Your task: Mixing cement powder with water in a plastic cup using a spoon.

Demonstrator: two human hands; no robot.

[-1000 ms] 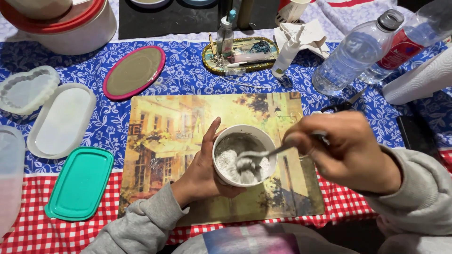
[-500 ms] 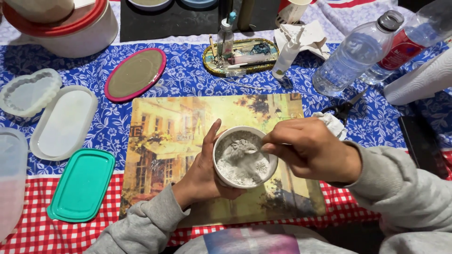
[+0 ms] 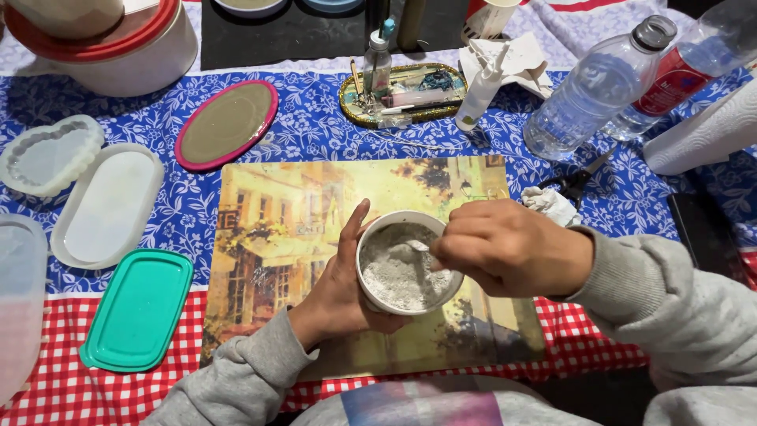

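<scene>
My left hand (image 3: 341,285) cups a small white bowl (image 3: 377,241) filled with grey-white powdery mix (image 3: 398,268), holding it on a picture placemat (image 3: 276,229). My right hand (image 3: 505,248) sits over the bowl's right rim, fingers closed on a spoon (image 3: 418,246) whose tip dips into the mix. Most of the spoon is hidden under that hand. Both arms wear grey sleeves.
Left of the placemat lie a teal lid (image 3: 138,309), a white oval mould (image 3: 109,203), a heart-shaped mould (image 3: 49,155) and a pink-rimmed oval mould (image 3: 227,124). Behind are a small tray of tools (image 3: 402,96), a squeeze bottle (image 3: 482,88), two plastic bottles (image 3: 591,91), scissors (image 3: 579,180) and a paper roll (image 3: 706,134).
My right hand has slid left from beside the bowl to over its rim, stirring the mix with the spoon. The left hand keeps holding the bowl.
</scene>
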